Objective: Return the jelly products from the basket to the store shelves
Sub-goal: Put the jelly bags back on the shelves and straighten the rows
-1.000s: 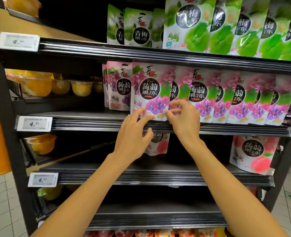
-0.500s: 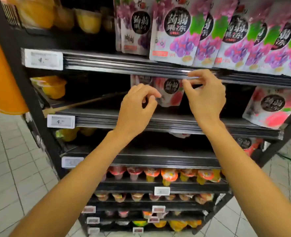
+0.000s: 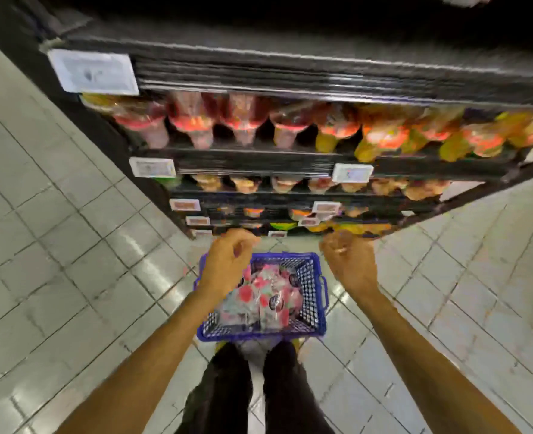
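A blue plastic basket (image 3: 312, 277) stands on the floor in front of my feet. Several pink and white jelly pouches (image 3: 266, 300) lie piled inside it. My left hand (image 3: 227, 264) hovers over the basket's left rim, fingers loosely curled and holding nothing. My right hand (image 3: 349, 261) hangs just right of the basket, above the floor, fingers loosely curled and empty. The frame is blurred by motion.
The black store shelves (image 3: 290, 79) rise beyond the basket, their lower tiers lined with jelly cups (image 3: 243, 120) and white price tags (image 3: 93, 72). Grey floor tiles (image 3: 55, 245) spread left and right. My dark trouser legs (image 3: 252, 386) stand just behind the basket.
My view swung down from the grape-pouch shelf to the floor basket. Both hands left the shelf edge and dropped toward the basket, empty.
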`<state>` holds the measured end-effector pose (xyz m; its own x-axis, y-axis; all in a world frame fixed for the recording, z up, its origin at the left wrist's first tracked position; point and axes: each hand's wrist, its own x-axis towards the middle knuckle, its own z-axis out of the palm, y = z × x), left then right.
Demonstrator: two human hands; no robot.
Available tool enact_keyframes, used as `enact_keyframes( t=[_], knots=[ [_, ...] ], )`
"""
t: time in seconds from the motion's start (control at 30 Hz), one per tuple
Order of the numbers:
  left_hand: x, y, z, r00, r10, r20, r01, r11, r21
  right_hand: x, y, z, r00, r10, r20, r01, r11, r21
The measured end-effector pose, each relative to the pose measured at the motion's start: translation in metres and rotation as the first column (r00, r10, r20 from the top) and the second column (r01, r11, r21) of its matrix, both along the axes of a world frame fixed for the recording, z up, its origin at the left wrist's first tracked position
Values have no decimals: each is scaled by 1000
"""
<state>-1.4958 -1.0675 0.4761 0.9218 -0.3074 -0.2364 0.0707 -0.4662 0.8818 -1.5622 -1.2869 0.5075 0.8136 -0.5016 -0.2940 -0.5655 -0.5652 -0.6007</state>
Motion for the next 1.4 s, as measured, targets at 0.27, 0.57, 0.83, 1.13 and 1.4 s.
enact_keyframes(
  t=[0.27,0.57,0.83,1.13,1.4],
  knots=[
    [-66,37,-240,927,103,-359,-52,987,149,-59,13,-260,919,35,-392,57,974,219],
    [-68,35,-470,834,402,-378,-233,877,419,-77,22,-490,764,-49,-644,228,953,199],
    [-49,18,-543,834,471,-288,-105,647,755,-97,22,-581,703,-36,-710,330,901,281],
    [-38,28,-521,497,562,-661,-276,824,494,-107,11,-540,785,-206,-584,499,769,400],
    [-52,2,-524,249,502,-829,-620,740,262,-93,-5,-527,802,-312,-510,581,606,543]
  ],
)
